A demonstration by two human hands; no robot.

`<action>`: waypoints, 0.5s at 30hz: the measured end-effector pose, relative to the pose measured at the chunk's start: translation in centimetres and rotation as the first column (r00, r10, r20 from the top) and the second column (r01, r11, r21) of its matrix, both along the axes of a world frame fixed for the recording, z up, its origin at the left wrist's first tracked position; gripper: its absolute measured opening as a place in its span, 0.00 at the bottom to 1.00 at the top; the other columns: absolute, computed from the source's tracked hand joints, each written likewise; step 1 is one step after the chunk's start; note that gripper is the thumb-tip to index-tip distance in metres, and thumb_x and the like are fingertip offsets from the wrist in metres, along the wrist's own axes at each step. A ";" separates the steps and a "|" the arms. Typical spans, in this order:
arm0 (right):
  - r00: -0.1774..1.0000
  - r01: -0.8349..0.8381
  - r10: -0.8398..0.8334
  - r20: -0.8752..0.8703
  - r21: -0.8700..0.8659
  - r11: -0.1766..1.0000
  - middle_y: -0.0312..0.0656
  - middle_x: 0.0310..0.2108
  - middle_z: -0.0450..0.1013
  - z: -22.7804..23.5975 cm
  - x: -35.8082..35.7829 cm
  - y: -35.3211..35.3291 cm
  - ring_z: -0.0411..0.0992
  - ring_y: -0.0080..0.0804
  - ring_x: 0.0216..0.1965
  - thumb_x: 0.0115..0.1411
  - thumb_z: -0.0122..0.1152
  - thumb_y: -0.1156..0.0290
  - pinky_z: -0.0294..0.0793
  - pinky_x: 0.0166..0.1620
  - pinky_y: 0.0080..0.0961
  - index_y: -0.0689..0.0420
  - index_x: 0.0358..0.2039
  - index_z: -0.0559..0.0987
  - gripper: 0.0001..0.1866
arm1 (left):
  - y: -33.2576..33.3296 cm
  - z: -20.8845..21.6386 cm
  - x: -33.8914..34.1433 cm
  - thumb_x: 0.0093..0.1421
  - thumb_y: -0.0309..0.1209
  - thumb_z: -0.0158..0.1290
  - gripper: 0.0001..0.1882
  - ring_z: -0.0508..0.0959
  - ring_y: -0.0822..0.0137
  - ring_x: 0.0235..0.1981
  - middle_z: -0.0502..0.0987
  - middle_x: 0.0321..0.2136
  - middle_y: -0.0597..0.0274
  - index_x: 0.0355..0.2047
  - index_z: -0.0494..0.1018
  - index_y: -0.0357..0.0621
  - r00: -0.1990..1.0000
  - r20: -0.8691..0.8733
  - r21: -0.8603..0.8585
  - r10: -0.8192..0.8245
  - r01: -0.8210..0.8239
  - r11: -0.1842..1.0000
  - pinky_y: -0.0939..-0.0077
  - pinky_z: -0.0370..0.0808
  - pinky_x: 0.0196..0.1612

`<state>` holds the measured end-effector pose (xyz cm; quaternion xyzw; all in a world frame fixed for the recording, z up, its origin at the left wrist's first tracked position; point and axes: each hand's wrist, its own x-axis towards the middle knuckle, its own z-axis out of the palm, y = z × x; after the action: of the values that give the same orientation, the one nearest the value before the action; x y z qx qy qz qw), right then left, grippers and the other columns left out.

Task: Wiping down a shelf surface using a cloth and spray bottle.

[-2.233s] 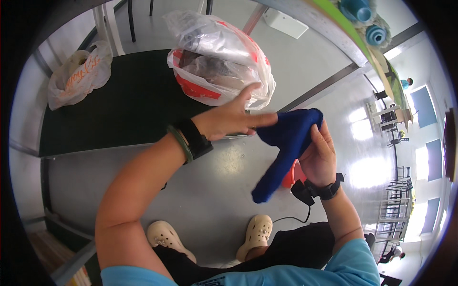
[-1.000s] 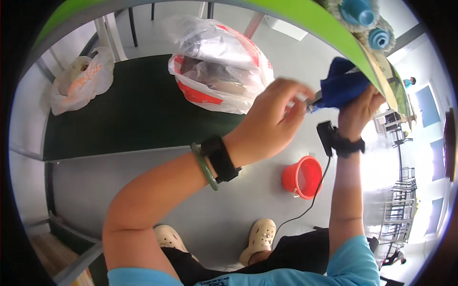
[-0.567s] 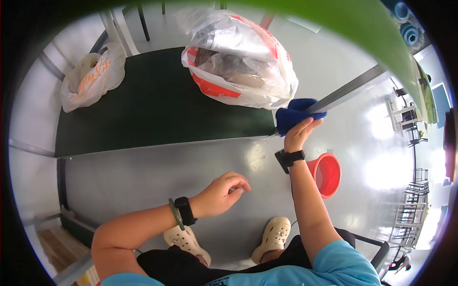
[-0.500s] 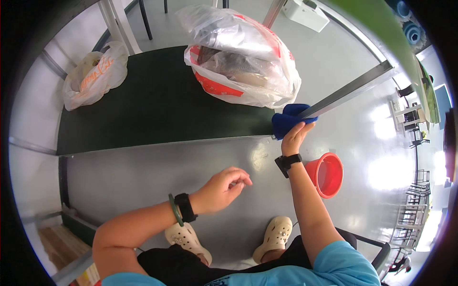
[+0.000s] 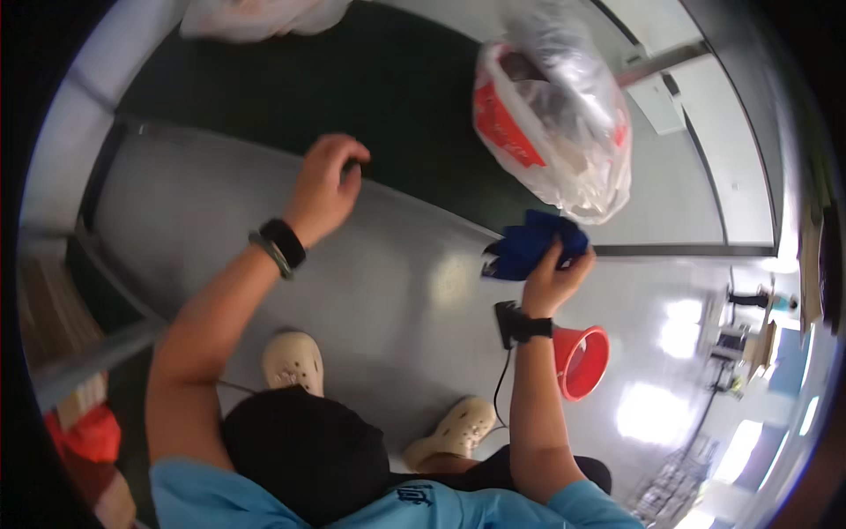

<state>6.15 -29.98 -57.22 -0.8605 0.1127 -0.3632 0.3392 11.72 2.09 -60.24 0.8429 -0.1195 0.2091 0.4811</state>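
Note:
My right hand point(image 5: 557, 280) grips a dark blue cloth point(image 5: 527, 249) at the near right end of a dark green shelf board point(image 5: 370, 97). The cloth bunches out to the left of my fingers and lies against or just over the board's edge; contact is not clear. My left hand point(image 5: 324, 187) hovers by the board's front edge, fingers loosely curled and thumb apart, with nothing seen between them. A white and red plastic bag point(image 5: 564, 141), stuffed with clear wrapped items, stands on the board just beyond the cloth.
On the floor beside my right forearm stands a red bucket point(image 5: 583, 361). Another white plastic bag point(image 5: 264, 16) sits at the board's far left. A grey metal bar point(image 5: 97, 361) and a red bag point(image 5: 91, 434) are at lower left. Chairs and a person appear far right.
The view has turned and tilted. My right hand has drawn the cloth off the metal leg to the board's corner. The left hand has moved forward and left, up to the board's edge.

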 end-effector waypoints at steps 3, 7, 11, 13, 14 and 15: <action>0.981 -0.192 0.173 -0.084 -0.467 0.863 0.56 0.48 0.64 -0.1 2.5 -3.3 0.64 0.50 0.49 0.53 0.53 0.80 0.64 0.51 0.35 0.64 0.49 0.69 0.20 | 3.3 -0.1 0.7 0.55 0.21 0.50 0.10 0.71 0.59 0.46 0.71 0.42 0.58 0.38 0.70 0.42 0.979 0.075 0.040 0.191 -0.194 0.980 0.68 0.68 0.49; 0.860 -0.303 -0.048 -0.508 -0.585 0.752 0.58 0.57 0.59 -4.8 3.1 -1.4 0.57 0.55 0.57 0.62 0.49 0.63 0.54 0.59 0.45 0.60 0.55 0.66 0.23 | 5.6 0.2 0.9 0.57 0.24 0.50 0.09 0.70 0.63 0.48 0.71 0.43 0.61 0.40 0.71 0.44 0.970 -0.049 -0.065 0.236 -0.239 0.969 0.70 0.67 0.50; 0.759 -0.627 0.396 -0.517 -0.417 0.658 0.55 0.55 0.63 -4.8 4.0 8.1 0.60 0.51 0.57 0.61 0.50 0.65 0.55 0.58 0.45 0.58 0.54 0.69 0.21 | 3.8 0.6 1.7 0.57 0.25 0.49 0.10 0.70 0.63 0.48 0.71 0.44 0.61 0.41 0.71 0.44 0.977 -0.055 -0.127 0.205 -0.210 0.969 0.71 0.67 0.51; 0.632 -0.773 0.578 -0.517 -0.471 0.424 0.53 0.56 0.62 -4.7 4.6 13.3 0.59 0.48 0.59 0.62 0.49 0.66 0.55 0.59 0.42 0.57 0.54 0.68 0.20 | 2.4 0.6 2.4 0.57 0.24 0.49 0.11 0.70 0.61 0.48 0.70 0.45 0.60 0.41 0.71 0.44 0.989 0.055 -0.081 0.136 -0.131 0.988 0.71 0.67 0.51; 0.569 -0.815 0.630 -0.529 -0.465 0.346 0.51 0.57 0.63 -4.6 4.9 14.8 0.57 0.47 0.60 0.62 0.49 0.66 0.54 0.60 0.43 0.56 0.54 0.69 0.20 | 2.0 0.5 2.5 0.55 0.23 0.50 0.13 0.70 0.58 0.48 0.70 0.46 0.59 0.42 0.70 0.44 0.988 0.118 -0.110 0.100 -0.087 0.990 0.68 0.67 0.51; 0.583 -0.812 0.578 -0.570 -0.416 0.409 0.50 0.57 0.62 -4.4 5.0 14.8 0.57 0.47 0.61 0.62 0.49 0.66 0.53 0.61 0.44 0.56 0.55 0.68 0.21 | 2.4 0.3 2.7 0.55 0.23 0.51 0.13 0.70 0.57 0.48 0.70 0.46 0.59 0.42 0.70 0.44 0.978 0.161 -0.037 0.135 -0.131 0.991 0.67 0.67 0.51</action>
<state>11.20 -15.13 -61.60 -0.9327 -0.3372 -0.0460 0.1192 14.44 4.45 -59.91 0.8226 -0.0991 0.3108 0.4658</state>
